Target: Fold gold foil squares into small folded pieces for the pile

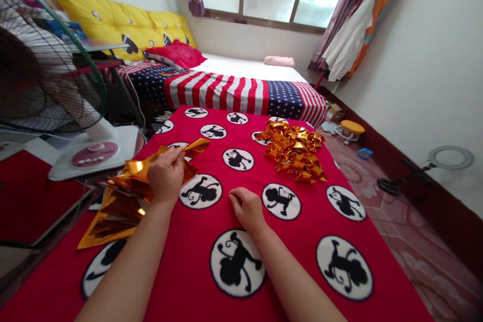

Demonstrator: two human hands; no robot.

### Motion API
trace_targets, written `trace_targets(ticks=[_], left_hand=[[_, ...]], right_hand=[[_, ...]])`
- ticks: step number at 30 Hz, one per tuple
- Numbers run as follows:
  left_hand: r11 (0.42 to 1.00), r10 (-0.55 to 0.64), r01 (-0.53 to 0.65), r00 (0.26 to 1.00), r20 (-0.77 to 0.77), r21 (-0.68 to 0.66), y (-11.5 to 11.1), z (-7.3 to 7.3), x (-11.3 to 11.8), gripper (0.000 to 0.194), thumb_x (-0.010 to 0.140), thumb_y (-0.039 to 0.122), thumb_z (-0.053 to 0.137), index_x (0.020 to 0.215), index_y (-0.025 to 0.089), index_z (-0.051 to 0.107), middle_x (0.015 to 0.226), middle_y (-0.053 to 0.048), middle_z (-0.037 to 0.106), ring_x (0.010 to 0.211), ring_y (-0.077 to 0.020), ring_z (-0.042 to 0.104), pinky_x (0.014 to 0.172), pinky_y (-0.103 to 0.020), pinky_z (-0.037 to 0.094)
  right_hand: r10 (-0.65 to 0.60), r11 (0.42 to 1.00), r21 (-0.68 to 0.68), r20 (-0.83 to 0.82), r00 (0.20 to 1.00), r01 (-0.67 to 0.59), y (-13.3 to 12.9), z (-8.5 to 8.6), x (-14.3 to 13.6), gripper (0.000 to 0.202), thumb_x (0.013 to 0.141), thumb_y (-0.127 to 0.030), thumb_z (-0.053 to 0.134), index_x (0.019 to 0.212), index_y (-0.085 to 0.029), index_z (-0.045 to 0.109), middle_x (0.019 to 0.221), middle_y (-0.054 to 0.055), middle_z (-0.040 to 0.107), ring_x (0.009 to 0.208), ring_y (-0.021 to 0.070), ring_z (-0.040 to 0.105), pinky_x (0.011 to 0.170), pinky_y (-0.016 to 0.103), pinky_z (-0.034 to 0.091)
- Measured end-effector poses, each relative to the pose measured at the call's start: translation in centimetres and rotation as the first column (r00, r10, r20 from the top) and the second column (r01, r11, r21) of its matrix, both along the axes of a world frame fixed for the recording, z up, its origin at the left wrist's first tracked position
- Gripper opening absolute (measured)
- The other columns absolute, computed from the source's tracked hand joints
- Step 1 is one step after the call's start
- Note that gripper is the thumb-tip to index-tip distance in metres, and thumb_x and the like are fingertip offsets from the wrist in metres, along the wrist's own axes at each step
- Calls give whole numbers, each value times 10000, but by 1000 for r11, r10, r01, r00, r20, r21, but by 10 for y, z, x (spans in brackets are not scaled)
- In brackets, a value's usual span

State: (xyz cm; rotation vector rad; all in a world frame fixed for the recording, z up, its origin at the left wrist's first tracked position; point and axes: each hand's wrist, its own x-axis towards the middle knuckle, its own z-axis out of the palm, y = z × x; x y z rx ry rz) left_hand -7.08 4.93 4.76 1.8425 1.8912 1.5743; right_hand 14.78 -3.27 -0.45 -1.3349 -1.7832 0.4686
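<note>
My left hand [166,171] is closed on a sheet of shiny gold foil paper [196,147], its fingers pinching the sheet near the top of a loose pile of gold foil sheets [121,206]. The pile spreads over the left side of the red cloth [241,186], which has white circles with black monkey figures. My right hand [247,207] rests on the cloth near the middle, fingers curled in and nothing visible in them. Beyond it to the right lies a heap of folded gold foil pieces [294,148].
A fan [94,146] stands close on the left. Behind the table is a bed with a striped and starred cover [226,91], a red pillow [177,54] and a yellow cushion [124,25]. On the floor at right are a yellow-topped stool [352,127] and a ring light [451,157].
</note>
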Motion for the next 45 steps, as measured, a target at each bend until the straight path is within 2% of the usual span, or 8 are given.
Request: trace_targets(ticks=[3, 6, 10, 14, 24, 30, 39, 45], left_hand=[[990, -137, 108, 868, 477, 88, -12, 15, 34, 390, 853, 432, 585, 1115, 164, 692, 1072, -78, 728, 994, -217, 666, 913, -344, 509], [958, -226, 264, 475, 851, 107, -22, 8, 69, 419, 811, 457, 624, 1072, 133, 674, 1010, -87, 737, 922, -202, 686, 841, -324, 545], [861, -126, 494, -28, 992, 124, -37, -21, 97, 199, 770, 309, 689, 909, 168, 671, 875, -38, 744, 827, -168, 695, 764, -283, 564], [811, -28, 557, -268, 963, 179, -50, -37, 99, 80, 771, 233, 663, 805, 160, 652, 761, -17, 726, 723, -147, 689, 723, -277, 576], [662, -94, 748, 19, 995, 48, -54, -44, 98, 282, 656, 215, 747, 914, 102, 720, 905, -108, 741, 882, -248, 700, 860, -400, 559], [637, -147, 770, 117, 982, 3, -54, -48, 103, 290, 629, 240, 762, 876, 92, 732, 934, -129, 741, 932, -270, 688, 893, -409, 543], [701, -140, 707, 13, 990, 90, -54, -52, 100, 332, 659, 201, 752, 978, 139, 683, 988, -98, 724, 962, -264, 683, 936, -433, 520], [681, -183, 725, 29, 983, 105, -47, -40, 89, 379, 739, 261, 681, 1108, 180, 659, 1027, -86, 701, 864, -243, 688, 759, -356, 554]], right_hand=[[-40, 999, -20, -136, 990, 38, -1, 2, 1, 155, 879, -254, 556, 994, -199, 645, 881, 50, 693, 702, 155, 626, 692, 268, 490], [21, 996, -73, -360, 933, -51, -2, 3, 3, 355, 870, -326, 578, 1204, -211, 537, 974, 48, 668, 640, 124, 614, 618, 251, 502], [65, 982, -99, -617, 784, -160, 0, 3, 5, 376, 866, -346, 570, 1218, -231, 507, 1012, 49, 658, 753, 152, 667, 595, 242, 510], [-73, 975, -200, -690, 720, -93, 5, 2, 8, 172, 826, -327, 628, 949, -208, 644, 791, 8, 664, 646, 137, 619, 597, 247, 503], [-149, 985, 15, -401, 904, 169, 2, 7, 12, 268, 806, -315, 664, 1048, -210, 620, 1187, 95, 543, 909, 191, 595, 640, 280, 513], [-248, 948, 187, -72, 966, 257, -1, 5, 9, 289, 828, -155, 577, 1106, -220, 624, 1101, 84, 607, 1068, 238, 541, 942, 400, 439], [-113, 988, 31, -528, 842, 152, 0, 2, 17, 108, 881, -228, 544, 903, -206, 647, 885, 41, 635, 759, 169, 599, 662, 282, 488], [-43, 995, 43, -655, 755, 93, 2, 6, 22, 65, 844, -227, 603, 857, -194, 657, 929, 51, 662, 892, 193, 617, 829, 319, 483]])
